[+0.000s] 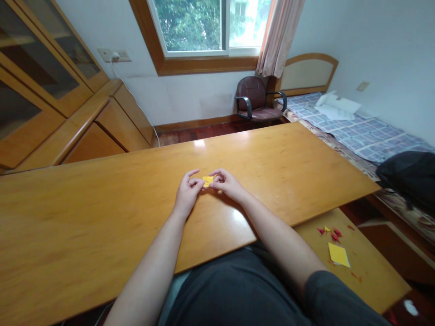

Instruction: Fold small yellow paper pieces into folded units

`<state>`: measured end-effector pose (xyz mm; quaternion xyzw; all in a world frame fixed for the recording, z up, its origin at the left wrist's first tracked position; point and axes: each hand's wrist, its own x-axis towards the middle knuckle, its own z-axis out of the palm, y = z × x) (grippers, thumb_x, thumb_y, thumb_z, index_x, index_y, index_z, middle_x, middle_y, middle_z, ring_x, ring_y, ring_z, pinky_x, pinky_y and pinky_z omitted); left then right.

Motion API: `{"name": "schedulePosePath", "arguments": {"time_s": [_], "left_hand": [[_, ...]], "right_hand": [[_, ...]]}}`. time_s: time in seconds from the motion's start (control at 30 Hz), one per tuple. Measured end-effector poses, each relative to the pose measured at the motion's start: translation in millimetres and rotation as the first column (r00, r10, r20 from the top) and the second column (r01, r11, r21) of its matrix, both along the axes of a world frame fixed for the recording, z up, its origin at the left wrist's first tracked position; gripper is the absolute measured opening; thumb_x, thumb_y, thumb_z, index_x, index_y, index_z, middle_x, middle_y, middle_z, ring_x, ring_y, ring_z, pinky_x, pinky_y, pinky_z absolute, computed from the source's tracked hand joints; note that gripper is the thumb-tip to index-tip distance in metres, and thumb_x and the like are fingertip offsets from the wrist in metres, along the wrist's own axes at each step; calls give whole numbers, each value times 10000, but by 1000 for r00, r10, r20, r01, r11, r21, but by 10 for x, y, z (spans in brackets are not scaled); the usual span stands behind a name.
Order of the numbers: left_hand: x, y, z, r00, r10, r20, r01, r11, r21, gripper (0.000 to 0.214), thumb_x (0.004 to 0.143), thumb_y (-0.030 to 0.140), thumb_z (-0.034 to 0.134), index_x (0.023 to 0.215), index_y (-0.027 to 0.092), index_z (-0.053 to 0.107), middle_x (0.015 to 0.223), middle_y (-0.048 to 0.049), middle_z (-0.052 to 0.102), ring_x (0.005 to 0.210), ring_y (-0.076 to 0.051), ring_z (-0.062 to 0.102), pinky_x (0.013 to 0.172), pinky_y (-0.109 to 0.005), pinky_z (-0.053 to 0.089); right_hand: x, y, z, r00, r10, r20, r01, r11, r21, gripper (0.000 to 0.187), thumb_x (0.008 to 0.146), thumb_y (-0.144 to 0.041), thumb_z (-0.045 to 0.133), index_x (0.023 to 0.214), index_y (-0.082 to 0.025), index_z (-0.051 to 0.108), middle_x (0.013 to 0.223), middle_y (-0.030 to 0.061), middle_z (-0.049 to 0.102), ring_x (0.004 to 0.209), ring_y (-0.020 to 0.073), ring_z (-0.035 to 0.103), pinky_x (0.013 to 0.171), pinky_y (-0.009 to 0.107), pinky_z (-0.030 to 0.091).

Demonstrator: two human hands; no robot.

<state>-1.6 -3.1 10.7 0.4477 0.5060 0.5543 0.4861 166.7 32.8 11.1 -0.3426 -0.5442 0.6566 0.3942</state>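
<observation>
A small yellow piece of paper (207,180) is pinched between both hands over the middle of a long wooden table (102,217). My left hand (188,190) grips its left edge with thumb and fingers curled. My right hand (225,182) holds its right edge, fingers bent over it. Both wrists rest on the tabletop.
A lower wooden surface (370,267) at the right holds a yellow paper sheet (338,254) and several small red folded pieces (335,234). A bed (367,136) with a black bag (408,179), an office chair (255,99) and wooden cabinets (50,104) surround the table.
</observation>
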Motion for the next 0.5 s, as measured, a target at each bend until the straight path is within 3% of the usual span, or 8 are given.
{"name": "schedulePosePath", "arguments": {"time_s": [0.2, 0.37, 0.5], "left_hand": [[-5, 18, -8, 999, -7, -37, 9, 998, 56, 517, 765, 356, 679, 1219, 186, 499, 713, 42, 616, 668, -131, 603, 709, -265, 476], [11, 38, -33, 988, 5, -155, 10, 996, 91, 519, 698, 299, 738, 1162, 174, 540, 656, 68, 551, 625, -111, 538, 663, -232, 420], [9, 36, -47, 991, 14, -133, -3, 997, 81, 495, 705, 287, 732, 1152, 177, 550, 643, 76, 520, 600, -101, 505, 625, -218, 395]], "right_hand": [[-2, 1, 7, 1000, -2, 14, 2, 1000, -2, 390, 677, -275, 725, 1000, -186, 525, 629, -73, 552, 552, 92, 509, 506, 199, 378], [-9, -11, 6, 999, 41, 36, -42, 998, 43, 377, 692, -264, 709, 1014, -180, 532, 638, -73, 542, 551, 87, 483, 518, 201, 392], [-8, -23, 10, 999, 40, 31, -41, 998, 42, 389, 693, -267, 707, 1028, -181, 530, 654, -67, 552, 559, 89, 490, 516, 201, 395]]}}
